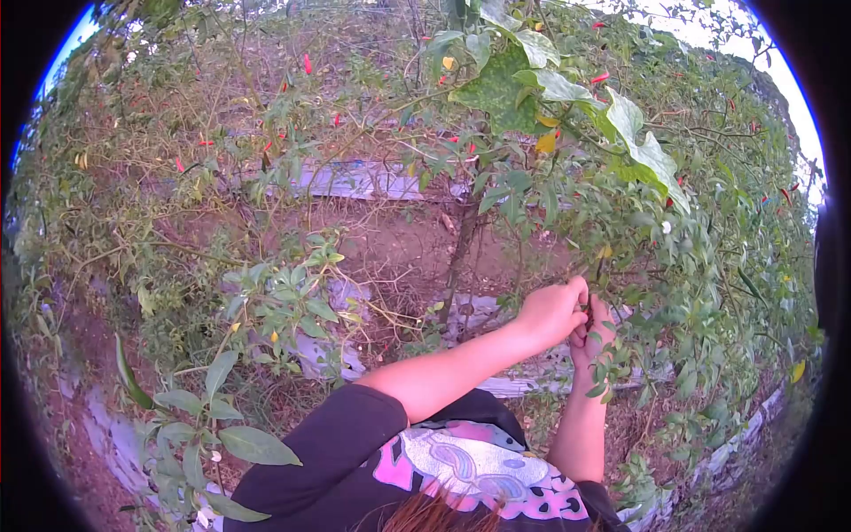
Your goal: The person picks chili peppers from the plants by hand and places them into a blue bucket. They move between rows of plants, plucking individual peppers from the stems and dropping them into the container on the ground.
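Observation:
My left hand reaches across to the right, and its fingertips are closed beside my right hand. The two hands meet among the stems of a leafy chili plant. Between them is something thin and dark, too small to name. Leaves partly cover my right hand, whose fingers are curled. Above the hands hang broad green leaves with pale edges, and a yellow leaf.
Red chilies dot the bushes at the back and right. A woody stem rises left of my hands. Strips of pale plastic sheeting lie on the brown soil. A leafy shoot stands close at the lower left.

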A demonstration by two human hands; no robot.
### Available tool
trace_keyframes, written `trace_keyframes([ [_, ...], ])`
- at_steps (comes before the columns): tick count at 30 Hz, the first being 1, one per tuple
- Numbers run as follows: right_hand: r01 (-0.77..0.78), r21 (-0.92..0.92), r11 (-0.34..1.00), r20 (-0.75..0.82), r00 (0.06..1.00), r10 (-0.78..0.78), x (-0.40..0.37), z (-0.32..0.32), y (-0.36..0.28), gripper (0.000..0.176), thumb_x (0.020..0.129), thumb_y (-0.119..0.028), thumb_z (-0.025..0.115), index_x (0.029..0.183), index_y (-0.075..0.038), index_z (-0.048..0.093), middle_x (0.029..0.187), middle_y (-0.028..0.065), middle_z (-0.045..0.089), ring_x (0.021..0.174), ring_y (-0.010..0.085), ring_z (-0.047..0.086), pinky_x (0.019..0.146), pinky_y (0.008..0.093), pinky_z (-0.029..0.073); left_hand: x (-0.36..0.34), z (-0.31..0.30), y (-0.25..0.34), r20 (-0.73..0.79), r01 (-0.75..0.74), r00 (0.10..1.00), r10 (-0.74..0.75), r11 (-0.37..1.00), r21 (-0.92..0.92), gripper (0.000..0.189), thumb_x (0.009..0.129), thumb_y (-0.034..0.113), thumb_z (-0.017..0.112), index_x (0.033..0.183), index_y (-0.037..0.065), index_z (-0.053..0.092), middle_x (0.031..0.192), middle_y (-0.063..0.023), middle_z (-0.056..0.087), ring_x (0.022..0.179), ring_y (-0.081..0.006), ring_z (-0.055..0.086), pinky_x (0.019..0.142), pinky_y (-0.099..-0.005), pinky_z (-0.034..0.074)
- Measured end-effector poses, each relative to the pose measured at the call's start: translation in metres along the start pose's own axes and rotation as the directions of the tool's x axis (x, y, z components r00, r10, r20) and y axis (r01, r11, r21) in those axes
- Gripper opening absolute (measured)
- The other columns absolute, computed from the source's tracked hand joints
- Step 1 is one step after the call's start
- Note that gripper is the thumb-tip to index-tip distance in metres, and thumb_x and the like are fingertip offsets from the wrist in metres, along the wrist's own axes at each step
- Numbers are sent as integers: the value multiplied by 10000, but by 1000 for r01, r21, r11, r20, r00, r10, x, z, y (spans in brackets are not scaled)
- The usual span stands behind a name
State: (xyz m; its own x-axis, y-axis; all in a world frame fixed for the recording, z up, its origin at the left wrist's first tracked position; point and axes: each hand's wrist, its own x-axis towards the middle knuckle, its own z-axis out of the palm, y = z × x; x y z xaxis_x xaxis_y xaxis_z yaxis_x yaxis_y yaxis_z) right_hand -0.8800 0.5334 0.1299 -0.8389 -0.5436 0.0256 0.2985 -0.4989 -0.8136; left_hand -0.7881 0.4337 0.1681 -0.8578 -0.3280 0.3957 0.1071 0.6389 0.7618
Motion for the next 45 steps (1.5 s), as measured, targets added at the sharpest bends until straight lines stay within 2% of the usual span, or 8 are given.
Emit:
trace_keyframes([
  [6,3,2,1000,-20,1000,-3,-7,-7,-8,68,894,-136,512,888,-69,507,650,4,510,386,40,343,305,176,228,-5,-10,9,66,-21,998,18,999,46,268,759,223,667,918,54,534,818,-117,640,783,-261,634,666,-362,479],
  [11,37,18,999,-50,998,-36,-14,-16,-13,95,873,-78,502,968,-73,511,690,25,527,375,72,358,292,197,227,-5,-62,-5,247,129,969,24,800,-586,206,794,167,673,903,14,588,822,-36,624,784,-103,590,686,-277,473],
  [19,15,42,999,73,997,-18,-5,-45,-11,136,827,-36,481,945,-92,520,651,31,496,353,92,334,281,210,216,48,-137,-162,-548,53,737,-395,843,-536,208,843,198,601,972,37,626,828,-21,631,659,-92,544,598,-230,430],
  [26,35,46,998,-81,996,-31,-4,-46,-1,124,833,-34,472,900,-133,502,666,11,486,367,95,330,296,212,211,128,-156,-240,-137,-46,738,-661,154,-987,130,859,255,540,875,131,574,598,32,415,418,-71,284,361,-212,200],
  [31,94,-81,992,-56,993,-99,-14,-26,-9,161,864,-54,473,1015,-99,507,612,14,445,378,84,323,310,207,209,169,-185,-291,275,200,912,-306,-253,-947,257,851,363,525,831,110,565,642,-28,487,493,-148,404,396,-235,288],
  [39,-279,299,913,80,960,267,-24,-48,15,210,904,-206,509,1090,-109,495,694,-16,425,467,71,323,352,190,229,184,-195,-286,56,267,867,-496,366,-892,302,833,341,525,950,66,573,750,-105,631,638,-186,603,452,-269,456],
  [42,-412,176,894,130,910,394,-24,-34,34,131,909,-175,481,1009,-95,508,681,-2,425,495,93,345,390,203,251,205,-197,-315,304,274,950,74,272,-922,268,840,297,533,941,50,564,803,-97,629,638,-170,597,440,-297,470],
  [45,-516,154,843,126,856,501,-13,-24,57,89,906,-142,474,976,-95,502,677,7,433,500,103,353,396,213,249,199,-192,-304,174,290,937,-302,401,-869,253,838,287,539,956,64,559,820,-85,620,650,-169,589,459,-303,465],
])
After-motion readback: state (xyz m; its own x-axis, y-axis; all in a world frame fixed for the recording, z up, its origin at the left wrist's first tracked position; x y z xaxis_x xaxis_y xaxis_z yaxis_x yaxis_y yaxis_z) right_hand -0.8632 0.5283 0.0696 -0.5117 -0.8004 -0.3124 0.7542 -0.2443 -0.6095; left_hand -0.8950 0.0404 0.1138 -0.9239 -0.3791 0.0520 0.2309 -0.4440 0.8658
